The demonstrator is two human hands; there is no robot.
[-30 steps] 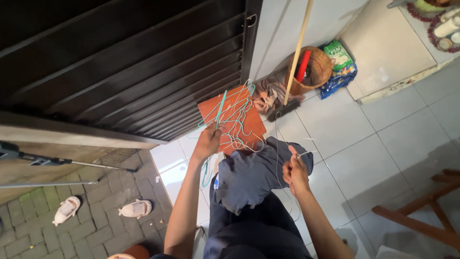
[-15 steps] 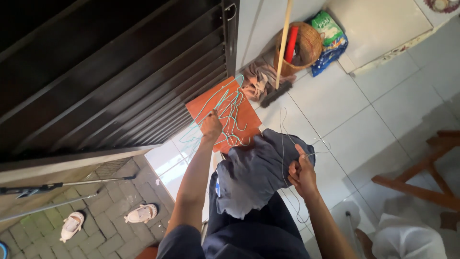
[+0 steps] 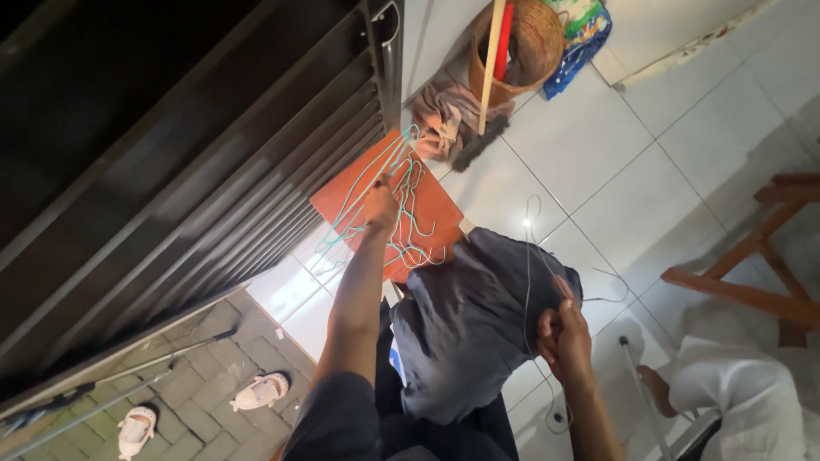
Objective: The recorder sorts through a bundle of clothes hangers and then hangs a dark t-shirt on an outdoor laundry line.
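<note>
My left hand (image 3: pixel 380 207) reaches out over a flat orange-red stool top (image 3: pixel 440 218) and grips one of several teal wire hangers (image 3: pixel 408 224) lying in a tangle on it. The gripped hanger slants up past the hand. Lower right, my right hand (image 3: pixel 564 337) is closed on the edge of a dark grey-blue garment (image 3: pixel 465 329), which hangs in front of my body. A thin pale wire hanger (image 3: pixel 526 256) is held together with it and loops above and below the hand.
A dark slatted metal gate (image 3: pixel 213 145) fills the left. Behind the stool are a wicker basket (image 3: pixel 528 43), a wooden-handled broom (image 3: pixel 485 85), a pink cloth (image 3: pixel 444 119) and a blue-green bag (image 3: pixel 585 34). A wooden frame (image 3: pixel 752 286) and a person in white (image 3: pixel 735 397) are at right; two pale shoes (image 3: pixel 260 391) lie on paving.
My left hand has stretched further onto the teal hangers and closed on one. The view has swung, bringing the person in white into the lower right. My right hand keeps the garment.
</note>
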